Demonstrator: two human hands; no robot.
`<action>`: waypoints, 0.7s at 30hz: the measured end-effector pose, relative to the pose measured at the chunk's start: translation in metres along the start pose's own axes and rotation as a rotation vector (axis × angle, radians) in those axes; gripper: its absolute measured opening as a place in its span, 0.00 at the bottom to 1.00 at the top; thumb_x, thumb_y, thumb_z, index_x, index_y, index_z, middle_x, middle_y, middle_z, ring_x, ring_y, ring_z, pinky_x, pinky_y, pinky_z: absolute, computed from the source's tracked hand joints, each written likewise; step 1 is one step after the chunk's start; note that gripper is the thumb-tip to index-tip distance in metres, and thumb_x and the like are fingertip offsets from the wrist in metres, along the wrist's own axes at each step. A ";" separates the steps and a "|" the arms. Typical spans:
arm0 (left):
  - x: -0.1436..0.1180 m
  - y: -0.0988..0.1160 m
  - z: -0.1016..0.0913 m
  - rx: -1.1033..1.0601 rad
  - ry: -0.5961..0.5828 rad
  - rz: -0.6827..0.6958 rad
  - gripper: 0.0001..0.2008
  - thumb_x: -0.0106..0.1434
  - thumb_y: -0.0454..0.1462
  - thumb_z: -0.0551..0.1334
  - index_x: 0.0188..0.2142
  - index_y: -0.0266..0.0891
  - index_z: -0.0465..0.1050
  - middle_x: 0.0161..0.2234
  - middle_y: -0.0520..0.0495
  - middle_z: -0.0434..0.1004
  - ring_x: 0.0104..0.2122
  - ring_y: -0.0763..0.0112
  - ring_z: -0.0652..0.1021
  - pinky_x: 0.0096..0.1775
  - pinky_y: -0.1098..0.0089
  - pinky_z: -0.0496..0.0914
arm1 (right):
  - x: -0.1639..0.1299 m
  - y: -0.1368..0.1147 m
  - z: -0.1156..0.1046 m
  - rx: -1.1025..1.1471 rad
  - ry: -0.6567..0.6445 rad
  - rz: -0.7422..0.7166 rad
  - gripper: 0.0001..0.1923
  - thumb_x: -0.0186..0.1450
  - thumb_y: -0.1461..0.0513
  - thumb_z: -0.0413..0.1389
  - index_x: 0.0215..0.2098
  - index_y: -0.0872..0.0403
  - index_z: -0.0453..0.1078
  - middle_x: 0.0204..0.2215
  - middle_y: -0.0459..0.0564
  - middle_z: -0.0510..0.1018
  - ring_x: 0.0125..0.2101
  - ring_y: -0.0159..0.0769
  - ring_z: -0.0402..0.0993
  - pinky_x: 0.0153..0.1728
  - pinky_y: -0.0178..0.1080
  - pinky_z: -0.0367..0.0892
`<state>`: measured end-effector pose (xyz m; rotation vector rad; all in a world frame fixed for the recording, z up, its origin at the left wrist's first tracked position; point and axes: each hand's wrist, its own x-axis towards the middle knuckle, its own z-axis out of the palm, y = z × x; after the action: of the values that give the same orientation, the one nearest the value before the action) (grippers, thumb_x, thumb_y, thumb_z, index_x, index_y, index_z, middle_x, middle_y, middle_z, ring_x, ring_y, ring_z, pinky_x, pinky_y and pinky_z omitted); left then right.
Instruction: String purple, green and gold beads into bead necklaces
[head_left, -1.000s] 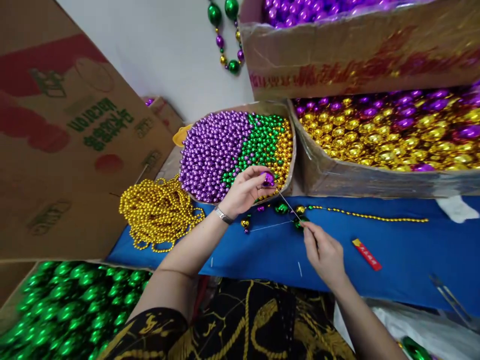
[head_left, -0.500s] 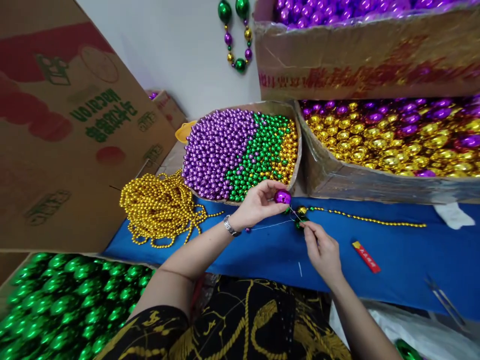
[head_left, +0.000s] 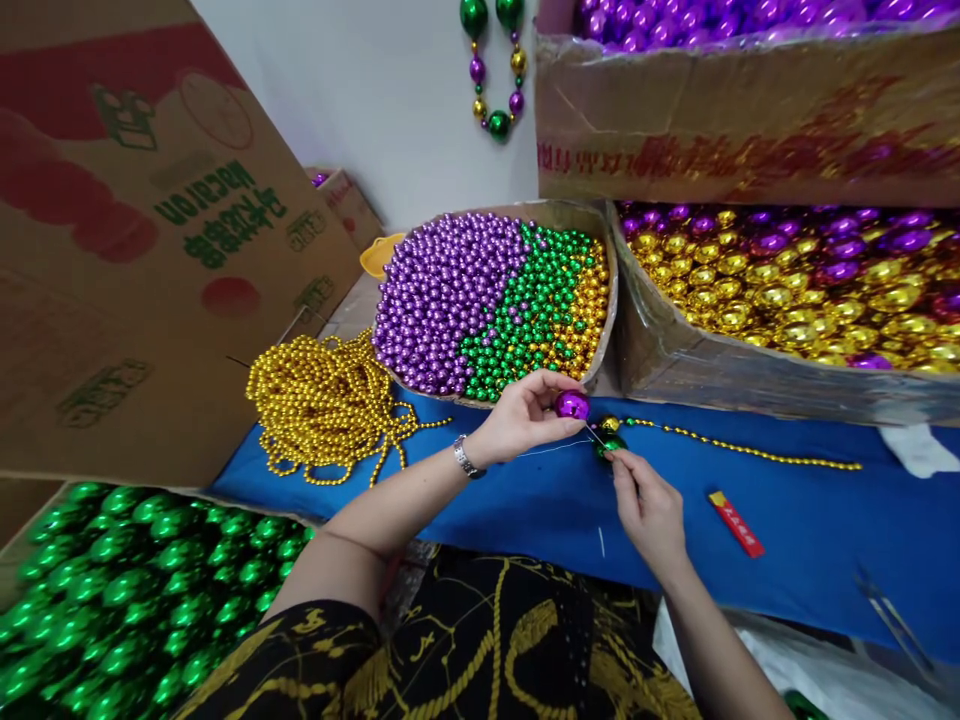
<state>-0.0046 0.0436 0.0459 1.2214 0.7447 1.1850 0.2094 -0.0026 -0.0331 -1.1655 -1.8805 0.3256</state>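
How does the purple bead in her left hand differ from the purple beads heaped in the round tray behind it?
The purple bead is plainly bigger than the tray's purple beads. It is single, pinched in the left hand; those lie loose in a heap beside green and gold ones. Both are shiny metallic purple.

Left hand (head_left: 517, 420) pinches purple bead (head_left: 572, 405); right hand (head_left: 649, 505) pinches needle (head_left: 595, 436).

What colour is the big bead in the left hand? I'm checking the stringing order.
Purple bead, metallic, seen in the head view.

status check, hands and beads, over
Left hand pinching large shiny purple bead. Right hand pinching thin needle at large green bead. Nothing between them.
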 end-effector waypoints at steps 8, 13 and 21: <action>0.000 -0.004 -0.004 -0.090 0.036 -0.002 0.19 0.53 0.33 0.73 0.43 0.36 0.73 0.42 0.45 0.77 0.39 0.75 0.77 0.44 0.71 0.73 | 0.002 -0.004 0.001 0.076 -0.055 0.057 0.10 0.71 0.61 0.50 0.44 0.52 0.72 0.38 0.49 0.83 0.36 0.34 0.82 0.37 0.33 0.76; -0.002 -0.005 -0.004 -0.113 0.016 -0.010 0.19 0.54 0.33 0.72 0.45 0.36 0.72 0.43 0.44 0.77 0.40 0.74 0.78 0.44 0.70 0.74 | 0.003 -0.006 0.003 0.049 -0.034 0.056 0.10 0.71 0.61 0.50 0.44 0.53 0.72 0.38 0.49 0.83 0.38 0.35 0.82 0.39 0.34 0.75; -0.008 -0.003 -0.005 -0.139 -0.009 -0.031 0.20 0.55 0.32 0.72 0.46 0.37 0.71 0.48 0.43 0.75 0.44 0.70 0.79 0.46 0.67 0.76 | 0.002 -0.007 0.007 0.058 -0.025 0.071 0.10 0.71 0.61 0.50 0.43 0.53 0.73 0.38 0.50 0.83 0.38 0.35 0.82 0.39 0.33 0.75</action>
<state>-0.0102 0.0373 0.0407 1.0953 0.6614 1.1853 0.1991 -0.0030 -0.0317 -1.1965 -1.8419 0.4329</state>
